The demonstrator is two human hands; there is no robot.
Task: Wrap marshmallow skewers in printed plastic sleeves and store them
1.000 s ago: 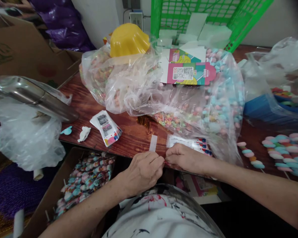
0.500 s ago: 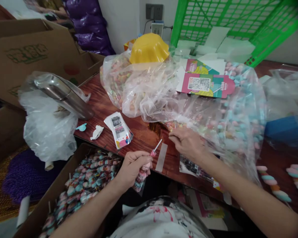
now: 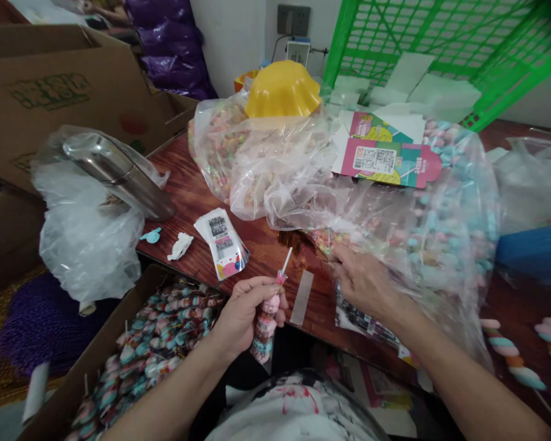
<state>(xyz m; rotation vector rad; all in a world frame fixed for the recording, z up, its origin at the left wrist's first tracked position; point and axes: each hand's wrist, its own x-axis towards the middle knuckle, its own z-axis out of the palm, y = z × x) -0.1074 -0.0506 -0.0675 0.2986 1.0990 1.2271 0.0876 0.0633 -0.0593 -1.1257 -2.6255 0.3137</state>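
My left hand [image 3: 257,312] is closed round a wrapped marshmallow stick [image 3: 265,331]. Its clear wrapper is gathered at the neck, and the white stick points up and slightly right. The marshmallows hang below, in pink, blue and brown. My right hand [image 3: 365,282] is at the front of a clear bag of small coloured candies [image 3: 324,242], fingers curled together; whatever they pinch is hidden. Gold twist ties [image 3: 294,239] lie just left of it. Between the hands, a pale strip [image 3: 302,297] lies at the table edge. Printed cards [image 3: 223,245] are stacked to the left.
A carton of wrapped marshmallow sticks [image 3: 160,331] stands lower left. A steel flask [image 3: 119,174] leans by a plastic bag. A yellow bowl [image 3: 282,89] rests on the candy bag. Behind stands a green crate [image 3: 422,30]. Unwrapped marshmallow sticks [image 3: 509,352] lie at right.
My left hand has turned the marshmallow stick more upright, showing more of it. My right hand has shifted right and slightly down, away from the gold ties. The view has shifted slightly.
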